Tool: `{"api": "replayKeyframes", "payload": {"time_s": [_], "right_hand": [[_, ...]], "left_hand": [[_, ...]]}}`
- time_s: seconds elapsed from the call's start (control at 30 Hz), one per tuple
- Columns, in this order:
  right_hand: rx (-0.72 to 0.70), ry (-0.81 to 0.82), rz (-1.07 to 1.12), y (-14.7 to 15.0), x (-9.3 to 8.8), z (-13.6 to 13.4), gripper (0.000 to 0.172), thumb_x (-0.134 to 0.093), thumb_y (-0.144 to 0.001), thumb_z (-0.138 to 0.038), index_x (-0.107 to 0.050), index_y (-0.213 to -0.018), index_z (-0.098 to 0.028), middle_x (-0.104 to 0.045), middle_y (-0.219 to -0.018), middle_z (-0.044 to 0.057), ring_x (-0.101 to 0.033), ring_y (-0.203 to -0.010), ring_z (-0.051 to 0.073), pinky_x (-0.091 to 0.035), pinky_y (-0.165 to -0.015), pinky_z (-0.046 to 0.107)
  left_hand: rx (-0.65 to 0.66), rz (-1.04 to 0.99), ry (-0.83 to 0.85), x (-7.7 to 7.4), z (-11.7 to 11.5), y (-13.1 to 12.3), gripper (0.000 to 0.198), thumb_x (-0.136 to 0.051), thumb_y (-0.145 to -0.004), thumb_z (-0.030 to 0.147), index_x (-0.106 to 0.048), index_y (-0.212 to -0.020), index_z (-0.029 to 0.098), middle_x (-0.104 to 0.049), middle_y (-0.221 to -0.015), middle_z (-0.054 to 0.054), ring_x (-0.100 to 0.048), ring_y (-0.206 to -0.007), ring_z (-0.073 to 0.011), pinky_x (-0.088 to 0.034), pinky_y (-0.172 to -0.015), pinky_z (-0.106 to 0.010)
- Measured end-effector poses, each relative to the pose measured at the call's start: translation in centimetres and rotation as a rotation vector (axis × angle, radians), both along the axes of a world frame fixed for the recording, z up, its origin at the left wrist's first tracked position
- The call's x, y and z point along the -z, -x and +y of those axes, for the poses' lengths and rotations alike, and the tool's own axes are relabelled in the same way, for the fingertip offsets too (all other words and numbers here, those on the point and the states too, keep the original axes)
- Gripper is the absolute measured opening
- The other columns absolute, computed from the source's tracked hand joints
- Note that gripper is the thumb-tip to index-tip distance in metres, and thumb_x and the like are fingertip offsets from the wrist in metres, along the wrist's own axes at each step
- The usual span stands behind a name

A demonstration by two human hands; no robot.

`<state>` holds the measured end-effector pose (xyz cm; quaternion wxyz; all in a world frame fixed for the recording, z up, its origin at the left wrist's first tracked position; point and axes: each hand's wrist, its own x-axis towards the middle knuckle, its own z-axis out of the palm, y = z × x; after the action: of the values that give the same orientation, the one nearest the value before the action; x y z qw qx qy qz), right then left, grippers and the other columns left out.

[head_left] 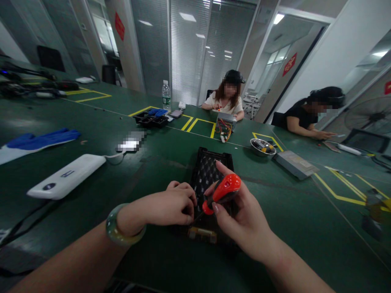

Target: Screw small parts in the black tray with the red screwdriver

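My right hand (241, 215) is closed round a screwdriver (224, 191) with a red and black handle, its thin shaft angled down to the left. My left hand (171, 207), fingers curled, rests on the left side of a black perforated metal case (207, 171) lying flat on the green table, near the screwdriver tip. What the left fingers pinch, if anything, is hidden. A green bangle (117, 234) circles my left wrist. A small circuit-board edge (203, 234) shows at the case's near end.
A white power bank (65, 175) with a cable lies to the left, blue gloves (39, 140) beyond it. A metal bowl (262, 147) and a grey drive (295, 164) sit at the right. Two other people work at the far side, by a water bottle (166, 95) and black trays (151, 119).
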<state>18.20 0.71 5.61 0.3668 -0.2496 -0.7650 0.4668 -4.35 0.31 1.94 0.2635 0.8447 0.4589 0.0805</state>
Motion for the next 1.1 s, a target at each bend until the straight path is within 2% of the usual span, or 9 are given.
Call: {"api": "replayKeyframes", "payload": {"time_s": [0.1,0.23,0.4,0.53,0.77,0.97,1.1], "right_hand": [[0.021,0.025,-0.02,0.0,0.0,0.0,0.072,-0.065,-0.094,-0.021,-0.03,-0.157,-0.029,-0.066,-0.112,0.005,-0.065,-0.099,0.02,-0.054,-0.1,0.042],[0.064,0.03,0.05,0.0,0.0,0.1,0.065,-0.065,-0.096,-0.025,-0.036,-0.154,-0.029,-0.066,-0.11,0.005,-0.066,-0.098,0.019,-0.056,-0.095,0.039],[0.267,0.014,0.151,-0.3,-0.2,0.8,0.058,-0.067,-0.095,-0.028,-0.044,-0.148,-0.031,-0.066,-0.107,0.003,-0.065,-0.092,0.018,-0.057,-0.088,0.035],[0.367,-0.008,0.088,-0.8,-0.3,2.0,0.058,-0.067,-0.094,-0.032,-0.045,-0.147,-0.027,-0.067,-0.107,0.004,-0.064,-0.096,0.02,-0.053,-0.096,0.041],[0.407,-0.059,0.002,-1.0,0.3,3.2,0.062,-0.066,-0.094,-0.033,-0.042,-0.15,-0.025,-0.067,-0.119,0.008,-0.065,-0.105,0.024,-0.048,-0.105,0.047],[0.433,-0.098,-0.022,-1.1,0.6,3.7,0.064,-0.065,-0.094,-0.033,-0.04,-0.152,-0.025,-0.069,-0.113,0.006,-0.066,-0.103,0.024,-0.048,-0.105,0.048],[0.447,-0.11,-0.042,-1.2,0.9,4.0,0.062,-0.065,-0.094,-0.034,-0.042,-0.151,-0.026,-0.067,-0.121,0.008,-0.065,-0.108,0.025,-0.047,-0.106,0.049]], "left_hand": [[-0.009,0.007,0.005,0.0,0.0,0.0,0.01,-0.071,-0.085,0.026,-0.077,-0.078,0.024,-0.069,-0.114,0.0,-0.05,-0.117,-0.026,-0.021,-0.107,-0.043],[-0.001,0.009,-0.005,0.2,0.1,0.2,0.009,-0.071,-0.086,0.028,-0.077,-0.08,0.025,-0.069,-0.111,0.0,-0.05,-0.119,-0.0264,-0.019,-0.107,-0.043],[0.033,0.024,-0.039,0.4,0.1,0.2,0.009,-0.072,-0.086,0.028,-0.078,-0.08,0.026,-0.07,-0.11,0.0,-0.05,-0.119,-0.0264,-0.019,-0.105,-0.043],[0.052,0.021,-0.053,0.2,0.0,0.1,0.011,-0.071,-0.087,0.026,-0.078,-0.079,0.026,-0.07,-0.109,0.001,-0.052,-0.116,-0.0248,-0.02,-0.104,-0.042],[0.061,-0.006,-0.074,0.4,0.1,0.0,0.011,-0.072,-0.088,0.023,-0.077,-0.078,0.025,-0.069,-0.109,0.001,-0.054,-0.113,-0.0223,-0.02,-0.102,-0.039],[0.041,-0.024,-0.091,0.8,0.1,0.0,0.012,-0.073,-0.088,0.026,-0.078,-0.077,0.027,-0.07,-0.108,0.002,-0.054,-0.113,-0.0225,-0.02,-0.1,-0.039],[0.033,-0.023,-0.094,0.8,0.1,-0.1,0.012,-0.072,-0.087,0.026,-0.078,-0.077,0.027,-0.071,-0.11,0.002,-0.054,-0.113,-0.0232,-0.02,-0.102,-0.039]]}}
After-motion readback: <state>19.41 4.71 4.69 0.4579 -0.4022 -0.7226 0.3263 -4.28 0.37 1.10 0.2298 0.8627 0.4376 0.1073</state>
